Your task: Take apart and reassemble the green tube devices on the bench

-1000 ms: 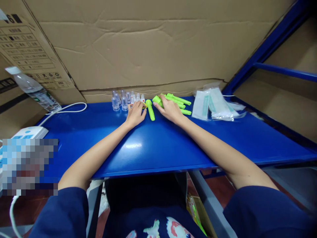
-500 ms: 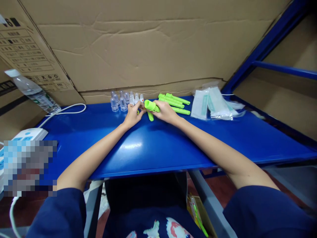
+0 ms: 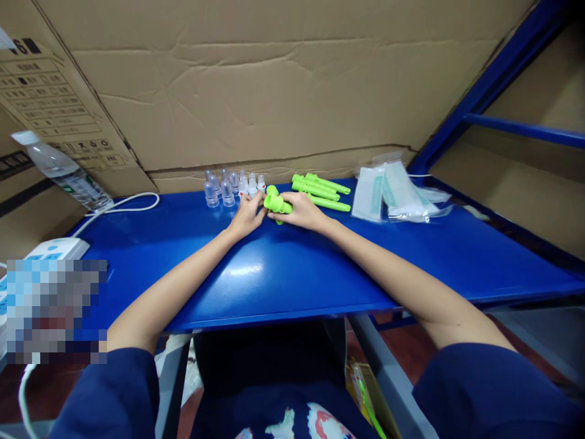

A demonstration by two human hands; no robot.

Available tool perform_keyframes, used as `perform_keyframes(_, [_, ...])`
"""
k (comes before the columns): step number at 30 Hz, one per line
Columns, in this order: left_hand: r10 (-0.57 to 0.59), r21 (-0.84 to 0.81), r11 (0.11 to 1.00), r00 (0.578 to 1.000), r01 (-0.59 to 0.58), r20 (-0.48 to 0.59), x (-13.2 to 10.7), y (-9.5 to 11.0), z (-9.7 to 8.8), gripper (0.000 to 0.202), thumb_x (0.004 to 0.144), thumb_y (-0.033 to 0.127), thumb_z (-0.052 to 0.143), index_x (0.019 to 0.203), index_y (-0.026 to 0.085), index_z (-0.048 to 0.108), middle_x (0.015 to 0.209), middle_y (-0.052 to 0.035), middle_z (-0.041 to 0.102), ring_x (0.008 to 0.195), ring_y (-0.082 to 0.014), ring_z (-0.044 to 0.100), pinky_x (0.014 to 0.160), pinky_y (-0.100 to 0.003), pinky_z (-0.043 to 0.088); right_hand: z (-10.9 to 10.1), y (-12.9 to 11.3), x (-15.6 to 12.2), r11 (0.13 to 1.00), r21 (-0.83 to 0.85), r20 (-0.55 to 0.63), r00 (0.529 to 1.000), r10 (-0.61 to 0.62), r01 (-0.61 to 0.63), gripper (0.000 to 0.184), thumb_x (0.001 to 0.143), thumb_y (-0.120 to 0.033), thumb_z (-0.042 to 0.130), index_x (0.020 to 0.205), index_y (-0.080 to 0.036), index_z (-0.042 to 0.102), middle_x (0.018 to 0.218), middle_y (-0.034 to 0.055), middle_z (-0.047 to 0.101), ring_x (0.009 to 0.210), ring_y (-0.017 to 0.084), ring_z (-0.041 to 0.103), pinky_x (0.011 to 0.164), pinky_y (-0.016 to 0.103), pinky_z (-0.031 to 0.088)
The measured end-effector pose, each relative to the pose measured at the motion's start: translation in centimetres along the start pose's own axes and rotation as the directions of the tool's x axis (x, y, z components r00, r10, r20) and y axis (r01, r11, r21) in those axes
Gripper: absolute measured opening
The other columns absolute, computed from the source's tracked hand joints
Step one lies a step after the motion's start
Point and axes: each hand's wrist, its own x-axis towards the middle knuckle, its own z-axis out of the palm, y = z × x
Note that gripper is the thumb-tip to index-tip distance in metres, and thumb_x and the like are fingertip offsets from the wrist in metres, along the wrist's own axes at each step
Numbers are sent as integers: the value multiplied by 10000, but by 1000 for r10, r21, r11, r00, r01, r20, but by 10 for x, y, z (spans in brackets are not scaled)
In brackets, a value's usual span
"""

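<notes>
My right hand (image 3: 304, 212) is closed around a bright green plastic tube (image 3: 276, 202), holding it just above the blue table (image 3: 283, 268) with its wide end pointing left. My left hand (image 3: 247, 214) has its fingers pinched together at that wide end; what they pinch is too small to make out. Another green tube lies on the table under my hands, mostly hidden. Behind my left hand stands a cluster of small clear vials (image 3: 231, 185). A pile of several more green tubes (image 3: 320, 188) lies behind my right hand.
Clear plastic sachets (image 3: 393, 192) are stacked at the back right. A water bottle (image 3: 61, 171) leans at the far left by a white cable (image 3: 123, 201) and a white power strip (image 3: 55, 249). Cardboard walls off the back. A blue frame rises on the right.
My right hand picked a green tube off the pile and brought it left toward my left hand. My left hand lifted from the table and pinched at the tube's wide end.
</notes>
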Motion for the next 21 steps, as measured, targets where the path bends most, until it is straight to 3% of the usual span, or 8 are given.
perform_keyframes(6, [24, 39, 999, 1000, -25, 17, -1, 0, -1, 139, 938, 161, 529, 1044, 184, 617, 885, -50, 704, 833, -222, 606, 946, -394, 430, -1, 0, 0, 998, -49, 10, 999, 42, -41, 325, 802, -448, 724, 714, -173, 575, 707, 33, 626, 642, 156, 533, 612, 267, 336])
perform_keyframes(12, [39, -20, 999, 999, -39, 9, 0, 1, -1, 172, 987, 216, 483, 1000, 199, 654, 945, -58, 745, 909, -232, 655, 954, -401, 406, -3, 1, 1, 994, -35, -40, 994, 98, -100, 115, 787, -281, 634, 780, -167, 616, 784, 68, 698, 681, 190, 603, 660, 282, 403])
perform_keyframes(18, [47, -42, 998, 999, -46, 3, 0, 2, -1, 162, 984, 170, 477, 929, 206, 625, 896, -40, 744, 894, -221, 678, 947, -399, 405, -1, 2, 1, 991, -53, -88, 989, 121, -126, 269, 754, -275, 652, 995, -162, 618, 882, 91, 730, 777, 243, 663, 684, 296, 439])
perform_keyframes(21, [42, -40, 998, 999, -42, 7, 1, 2, -2, 165, 979, 149, 460, 886, 202, 586, 867, -43, 728, 888, -221, 679, 932, -389, 410, 1, 0, 1, 991, -46, -82, 990, 119, -123, 224, 759, -275, 642, 957, -176, 607, 845, 78, 723, 747, 230, 656, 669, 286, 428])
